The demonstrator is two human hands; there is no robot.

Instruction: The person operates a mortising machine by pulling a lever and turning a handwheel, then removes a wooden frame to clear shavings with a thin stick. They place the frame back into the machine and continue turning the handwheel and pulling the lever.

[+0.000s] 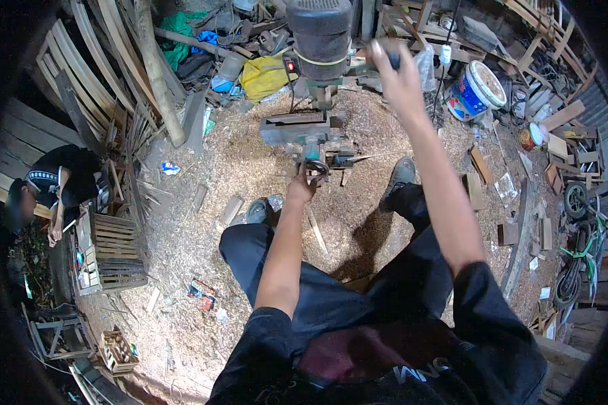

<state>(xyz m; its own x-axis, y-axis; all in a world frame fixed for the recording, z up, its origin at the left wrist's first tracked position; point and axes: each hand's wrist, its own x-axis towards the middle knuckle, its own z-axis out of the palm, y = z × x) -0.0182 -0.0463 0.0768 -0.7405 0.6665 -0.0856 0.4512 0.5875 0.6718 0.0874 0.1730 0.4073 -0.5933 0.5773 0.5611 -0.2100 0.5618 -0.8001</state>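
Observation:
A drilling or mortising machine stands in front of me, its dark motor housing (317, 40) bound with a yellowish band. Below it sits a metal worktable (294, 131) with a long slot in its top. Under that table, my left hand (301, 189) is closed around the rim of a small handwheel (315, 166). My right hand (404, 84) is raised beside the motor, fingers wrapped round a dark-knobbed lever handle (394, 61). A red-lit switch (291, 67) shows on the motor's left side.
Wood shavings (182, 250) cover the floor, with loose offcuts around my feet. A yellow cloth (263, 77) lies left of the machine; a paint bucket (469, 94) stands right. Another person (61, 182) sits at far left by a slatted crate (118, 246). A small bike (577, 246) leans at far right.

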